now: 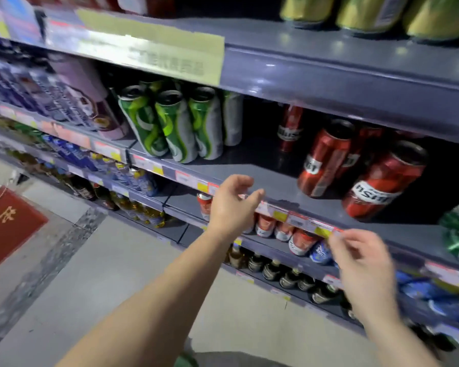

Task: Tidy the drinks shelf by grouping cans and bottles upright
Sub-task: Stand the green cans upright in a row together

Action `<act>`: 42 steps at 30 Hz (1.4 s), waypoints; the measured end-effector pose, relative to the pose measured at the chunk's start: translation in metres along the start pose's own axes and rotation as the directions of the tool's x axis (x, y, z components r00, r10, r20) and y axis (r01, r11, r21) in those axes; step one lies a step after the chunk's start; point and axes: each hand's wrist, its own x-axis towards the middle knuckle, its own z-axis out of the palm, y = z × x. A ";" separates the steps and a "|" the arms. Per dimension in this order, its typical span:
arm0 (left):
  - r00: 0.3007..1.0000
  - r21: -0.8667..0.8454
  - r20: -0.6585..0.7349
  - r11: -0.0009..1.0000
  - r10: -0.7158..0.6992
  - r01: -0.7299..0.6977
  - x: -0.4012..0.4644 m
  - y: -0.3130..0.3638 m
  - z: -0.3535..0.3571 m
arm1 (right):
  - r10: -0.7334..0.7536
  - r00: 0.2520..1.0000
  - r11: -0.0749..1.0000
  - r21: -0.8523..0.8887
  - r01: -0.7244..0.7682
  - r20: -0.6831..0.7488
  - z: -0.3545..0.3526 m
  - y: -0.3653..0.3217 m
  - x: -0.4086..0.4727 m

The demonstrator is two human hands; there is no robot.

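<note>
Head view looks down a slanting run of grey shelves, with both bare arms reaching in from below. On the middle shelf a tight cluster of green cans stands upright toward the left, close to the front lip, and a looser group of red cans stands to the right, the nearest one close to the edge. Between the two groups lies a broad stretch of bare shelf, dark toward the back. The shelf above hangs low over the can tops, leaving little headroom. The left hand hovers at the front edge of the middle shelf, just before the price strip, fingers loosely spread and curved, holding nothing. The right hand is lower and further right, blurred, its fingers drawn together near the strip's yellow tags; whether it pinches anything I cannot tell. Under the strip a row of orange-red cans sits on the next shelf down, partly hidden by the left hand, and dark bottles line the shelf below that. Grey floor lies open to the left, with a red mat at the far edge.
</note>
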 end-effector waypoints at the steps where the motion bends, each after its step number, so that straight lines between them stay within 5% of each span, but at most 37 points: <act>1: 0.998 -0.026 -0.061 1.000 -0.005 0.004 0.005 -0.006 -0.014 | -0.042 0.994 0.999 0.004 0.042 0.100 0.022 -0.010 -0.006; 7: 0.959 -0.038 -0.285 0.999 -0.014 0.003 0.057 -0.054 -0.118 | -0.137 0.958 0.990 0.065 0.124 0.252 0.132 -0.066 -0.012; 11: 0.961 -0.045 -0.275 0.999 0.003 -0.016 0.111 -0.076 -0.190 | -0.073 0.983 0.988 0.146 0.049 0.168 0.215 -0.091 -0.014; 17: 0.991 -0.012 -0.090 0.994 0.103 -0.105 0.161 -0.088 -0.239 | -0.001 0.995 0.989 0.146 -0.014 0.103 0.274 -0.111 -0.015; 26: 0.996 -0.071 0.023 0.994 0.081 -0.079 0.175 -0.081 -0.214 | -0.002 0.991 1.000 0.018 0.000 0.132 0.221 -0.116 -0.001; 34: 0.942 -0.104 0.227 0.968 0.246 -0.228 0.241 -0.114 -0.232 | 0.026 0.998 0.996 0.085 -0.031 0.061 0.285 -0.117 0.023; 42: 0.841 -0.154 0.441 0.950 0.313 -0.272 0.256 -0.104 -0.237 | 0.056 0.997 0.989 -0.134 -0.063 -0.054 0.311 -0.129 0.043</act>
